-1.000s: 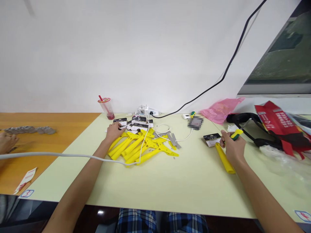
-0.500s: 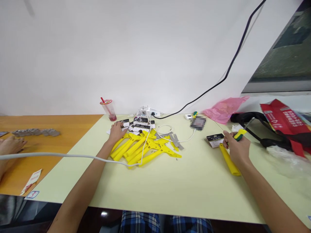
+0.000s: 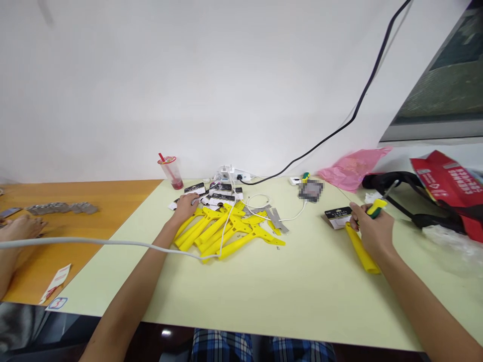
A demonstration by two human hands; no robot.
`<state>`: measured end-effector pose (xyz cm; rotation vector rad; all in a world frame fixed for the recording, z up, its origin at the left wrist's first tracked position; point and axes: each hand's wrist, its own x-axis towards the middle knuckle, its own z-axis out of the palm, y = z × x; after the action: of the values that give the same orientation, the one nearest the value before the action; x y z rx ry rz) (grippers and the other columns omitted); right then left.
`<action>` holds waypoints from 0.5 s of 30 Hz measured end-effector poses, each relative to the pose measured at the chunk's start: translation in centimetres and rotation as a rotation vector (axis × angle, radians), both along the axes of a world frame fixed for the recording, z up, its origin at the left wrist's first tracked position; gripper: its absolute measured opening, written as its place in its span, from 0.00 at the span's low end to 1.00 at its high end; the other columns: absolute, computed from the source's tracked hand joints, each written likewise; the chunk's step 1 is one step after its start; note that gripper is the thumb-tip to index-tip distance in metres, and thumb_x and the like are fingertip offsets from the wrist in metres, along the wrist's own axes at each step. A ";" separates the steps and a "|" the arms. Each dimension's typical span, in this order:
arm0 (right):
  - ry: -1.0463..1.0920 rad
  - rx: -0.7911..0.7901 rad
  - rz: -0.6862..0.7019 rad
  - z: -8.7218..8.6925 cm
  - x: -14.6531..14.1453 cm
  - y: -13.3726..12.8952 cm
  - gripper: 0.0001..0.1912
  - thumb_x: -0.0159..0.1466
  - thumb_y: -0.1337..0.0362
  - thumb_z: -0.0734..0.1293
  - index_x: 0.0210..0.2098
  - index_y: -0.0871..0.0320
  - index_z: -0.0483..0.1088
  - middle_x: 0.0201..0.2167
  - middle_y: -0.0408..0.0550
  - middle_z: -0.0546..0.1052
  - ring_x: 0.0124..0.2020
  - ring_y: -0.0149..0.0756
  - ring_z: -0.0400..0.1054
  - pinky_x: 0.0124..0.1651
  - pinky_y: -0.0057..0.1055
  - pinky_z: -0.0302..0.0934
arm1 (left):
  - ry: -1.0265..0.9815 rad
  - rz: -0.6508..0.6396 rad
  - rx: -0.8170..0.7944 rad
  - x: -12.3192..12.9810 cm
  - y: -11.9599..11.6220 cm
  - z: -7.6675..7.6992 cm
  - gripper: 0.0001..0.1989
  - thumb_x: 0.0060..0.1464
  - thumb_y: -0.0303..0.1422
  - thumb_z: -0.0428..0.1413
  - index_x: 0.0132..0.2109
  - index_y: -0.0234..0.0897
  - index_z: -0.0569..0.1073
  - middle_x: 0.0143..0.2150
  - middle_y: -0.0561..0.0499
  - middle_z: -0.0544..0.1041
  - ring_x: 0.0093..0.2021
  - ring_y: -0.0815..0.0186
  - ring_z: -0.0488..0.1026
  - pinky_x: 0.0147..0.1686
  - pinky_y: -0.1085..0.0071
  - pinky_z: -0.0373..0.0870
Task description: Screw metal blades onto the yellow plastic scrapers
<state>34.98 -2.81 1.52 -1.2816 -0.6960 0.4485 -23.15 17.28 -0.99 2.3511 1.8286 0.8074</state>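
My left hand (image 3: 184,207) reaches to the far side of the table, at a cluster of black-and-white cards (image 3: 219,196). Its fingers are drawn together; what lies in them is too small to make out. Beside it is a pile of yellow plastic handles (image 3: 234,231) with forked heads. Over on the right, my right hand (image 3: 375,231) is closed round a yellow-and-green screwdriver (image 3: 377,206), its metal shaft pointing up and away. Under that hand lies a single yellow handle (image 3: 364,254), and a black-and-white card (image 3: 337,217) is at its far end.
Flat grey metal pieces (image 3: 277,220) lie by the pile. A white cable (image 3: 151,245) crosses my left forearm. Behind stand a drink cup (image 3: 173,173) and a power strip (image 3: 241,175). At left, another person's hand (image 3: 22,227) rests near grey pieces (image 3: 60,207). Bags (image 3: 449,188) crowd the right.
The view has shifted slightly, so everything sits a little further right. My left hand has moved slightly off a card beside the cup, which now shows more. My right hand keeps the screwdriver.
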 end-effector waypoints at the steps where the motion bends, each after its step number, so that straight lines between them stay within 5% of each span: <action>1: -0.005 -0.002 -0.003 0.0 0.0 0.0 0.28 0.50 0.53 0.87 0.27 0.53 0.64 0.20 0.37 0.68 0.15 0.27 0.62 0.16 0.25 0.55 | -0.010 -0.008 0.008 0.0 0.0 0.0 0.17 0.65 0.36 0.54 0.53 0.40 0.85 0.63 0.41 0.84 0.66 0.47 0.75 0.70 0.50 0.66; 7: -0.008 -0.018 -0.018 0.2 -0.2 -0.1 0.29 0.50 0.52 0.87 0.26 0.53 0.64 0.19 0.38 0.68 0.15 0.27 0.61 0.17 0.25 0.55 | -0.020 0.014 0.107 -0.2 0.3 -0.1 0.16 0.65 0.36 0.55 0.55 0.40 0.83 0.60 0.40 0.83 0.65 0.44 0.73 0.68 0.46 0.69; 10: -0.003 -0.036 -0.018 0.2 -0.1 -0.2 0.30 0.50 0.51 0.87 0.26 0.53 0.64 0.19 0.38 0.68 0.15 0.27 0.62 0.17 0.25 0.55 | 0.039 0.076 0.123 -0.2 1.7 0.5 0.25 0.61 0.35 0.57 0.64 0.36 0.78 0.66 0.36 0.79 0.68 0.40 0.71 0.69 0.45 0.68; 15: -0.007 -0.038 -0.021 0.1 0.1 -0.3 0.29 0.53 0.50 0.85 0.27 0.53 0.64 0.19 0.37 0.67 0.16 0.27 0.62 0.18 0.25 0.56 | 0.148 0.117 -0.098 -0.2 5.3 2.2 0.38 0.55 0.33 0.60 0.73 0.31 0.70 0.68 0.32 0.79 0.69 0.37 0.72 0.68 0.47 0.69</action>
<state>35.04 -3.12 1.57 -1.3257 -0.6817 0.4426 -23.30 22.54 1.22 2.3184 2.0290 0.5529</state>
